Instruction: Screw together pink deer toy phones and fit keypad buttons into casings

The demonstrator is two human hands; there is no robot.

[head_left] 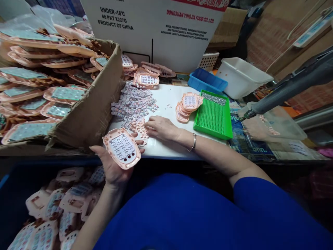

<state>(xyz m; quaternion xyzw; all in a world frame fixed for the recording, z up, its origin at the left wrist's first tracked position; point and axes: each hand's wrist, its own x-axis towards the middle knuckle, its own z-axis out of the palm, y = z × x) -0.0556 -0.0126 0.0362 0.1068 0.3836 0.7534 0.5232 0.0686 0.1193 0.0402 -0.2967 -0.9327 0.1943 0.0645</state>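
Note:
My left hand (116, 170) holds a peach plastic casing (122, 148) from below, tilted toward me. White key pieces sit in rows in its window, and a few dark round holes show near its lower right end. My right hand (162, 127) rests at the small peach buttons (139, 128) on the white tabletop, its fingers bent together; what is between the fingertips is hidden. Behind these buttons lies a heap of white key pieces (135, 102). A stack of filled peach casings (189, 101) stands further right.
A cardboard box (88, 104) heaped with casings stands at left, above a blue bin (10, 187) of more casings. A green tray (214, 119) with small metal screws, a blue tray (206, 80) and a white tub (241, 76) are at right. A powered screwdriver (283, 81) hangs there.

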